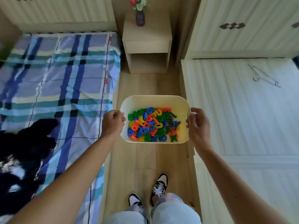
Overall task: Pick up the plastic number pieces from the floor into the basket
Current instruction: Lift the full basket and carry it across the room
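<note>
The basket (155, 101) between the left hand (113, 123) and the right hand (198, 125) looks like smooth, matt cream plastic. The number pieces (153, 125) inside it are hard plastic in saturated red, blue, green and yellow, with a slight sheen. Below both hands the floor (145, 159) is pale wood-grain board with a low satin finish. Left of the left hand, the bed sheet (64, 78) is soft woven cloth, checked and lightly creased. Beyond the hands, the nightstand (146, 44) is matt light wood laminate, and the vase (140, 18) on it looks like glossy dark glass.
</note>
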`<action>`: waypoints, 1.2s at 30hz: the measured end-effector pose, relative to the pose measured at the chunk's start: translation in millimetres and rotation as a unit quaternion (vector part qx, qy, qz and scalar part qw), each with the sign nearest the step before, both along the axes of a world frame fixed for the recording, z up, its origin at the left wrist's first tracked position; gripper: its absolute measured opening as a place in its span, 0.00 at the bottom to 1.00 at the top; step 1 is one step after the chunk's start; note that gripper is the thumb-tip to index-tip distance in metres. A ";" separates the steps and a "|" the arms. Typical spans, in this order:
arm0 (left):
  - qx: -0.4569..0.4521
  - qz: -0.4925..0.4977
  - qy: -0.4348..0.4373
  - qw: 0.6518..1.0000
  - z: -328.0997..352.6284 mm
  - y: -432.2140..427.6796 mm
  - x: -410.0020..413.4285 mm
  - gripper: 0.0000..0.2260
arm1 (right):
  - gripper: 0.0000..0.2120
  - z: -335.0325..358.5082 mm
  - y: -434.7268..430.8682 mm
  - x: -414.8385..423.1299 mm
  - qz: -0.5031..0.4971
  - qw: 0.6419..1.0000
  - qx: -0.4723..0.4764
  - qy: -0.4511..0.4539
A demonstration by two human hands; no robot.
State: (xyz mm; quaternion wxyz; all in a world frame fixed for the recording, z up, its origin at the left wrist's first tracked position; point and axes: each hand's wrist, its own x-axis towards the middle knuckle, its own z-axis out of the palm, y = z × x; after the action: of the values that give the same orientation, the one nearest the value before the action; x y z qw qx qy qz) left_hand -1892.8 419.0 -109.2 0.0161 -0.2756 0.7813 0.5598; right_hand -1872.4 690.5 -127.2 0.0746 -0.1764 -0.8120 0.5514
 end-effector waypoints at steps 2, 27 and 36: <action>0.009 0.024 0.015 1.000 28.5 -16.9 17.6 0.09 | 0.10 22.6 -12.3 4.9 0.024 1.000 0.007 0.012; -0.024 0.575 0.140 0.806 140.3 -63.4 402.0 0.10 | 0.09 134.0 -217.0 126.6 0.560 0.826 -0.063 0.026; -0.038 0.740 0.134 0.658 147.2 -14.0 572.0 0.09 | 0.08 133.1 -297.1 272.4 0.728 0.683 -0.064 -0.018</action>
State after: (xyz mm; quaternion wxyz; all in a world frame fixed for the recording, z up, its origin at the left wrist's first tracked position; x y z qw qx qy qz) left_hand -1320.7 405.1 38.0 -0.5189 -0.6852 0.3334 0.3875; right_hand -1600.0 393.4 6.0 -0.3764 0.4555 -0.6490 0.4793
